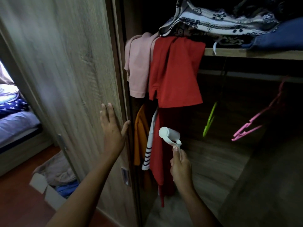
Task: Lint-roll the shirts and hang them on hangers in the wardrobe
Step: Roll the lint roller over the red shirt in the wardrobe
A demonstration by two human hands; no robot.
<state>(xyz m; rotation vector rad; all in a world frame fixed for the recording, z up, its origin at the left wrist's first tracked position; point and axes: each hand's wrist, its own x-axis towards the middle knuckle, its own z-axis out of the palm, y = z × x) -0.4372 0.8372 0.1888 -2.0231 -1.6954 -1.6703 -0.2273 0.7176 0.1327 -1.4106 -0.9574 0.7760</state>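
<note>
Two garments, a red shirt [175, 71] and a pale pink shirt [139, 63], drape softly over the left end of the wooden shelf [254, 53]. Below that shelf, the right hand [180, 166] grips the thin white handle of a cylindrical lint roller [168, 134], while the left hand [111, 128] lays straight fingers flat on the wood-grain door [65, 63].
</note>
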